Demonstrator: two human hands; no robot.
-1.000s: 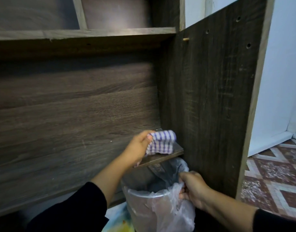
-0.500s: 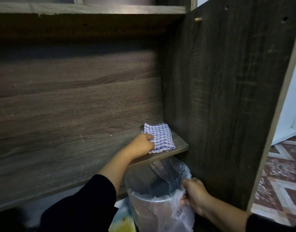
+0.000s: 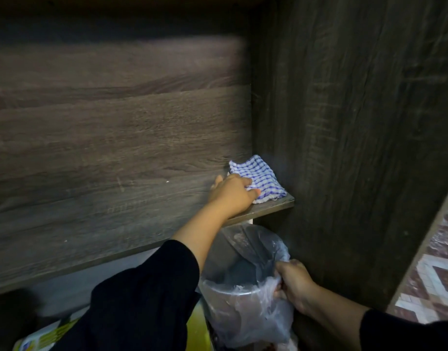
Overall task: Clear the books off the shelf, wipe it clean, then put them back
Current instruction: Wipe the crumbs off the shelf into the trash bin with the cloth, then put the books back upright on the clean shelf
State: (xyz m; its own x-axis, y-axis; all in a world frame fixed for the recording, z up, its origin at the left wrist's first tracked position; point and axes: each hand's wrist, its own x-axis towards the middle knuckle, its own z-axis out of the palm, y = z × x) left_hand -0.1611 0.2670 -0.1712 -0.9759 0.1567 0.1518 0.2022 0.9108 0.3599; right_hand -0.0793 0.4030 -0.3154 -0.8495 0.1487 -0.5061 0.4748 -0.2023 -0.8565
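Note:
The dark wooden shelf (image 3: 116,203) carries no books. A blue-and-white checked cloth (image 3: 259,177) lies at its right end, close to the side panel. My left hand (image 3: 233,193) presses down on the cloth's left part, fingers gripping it. Below the shelf's right end stands a bin lined with a clear plastic bag (image 3: 245,287). My right hand (image 3: 293,282) grips the bag's rim at the bin's right side.
The cabinet's tall side panel (image 3: 357,148) rises right of the cloth. A patterned tile floor (image 3: 438,269) shows at the far right. Yellow-green printed items (image 3: 53,335) lie low at the left, partly hidden by my sleeve.
The cloth has moved from the shelf's front edge back onto the shelf, toward the corner, with my left hand on it. My right hand keeps its grip on the bag. The camera came closer.

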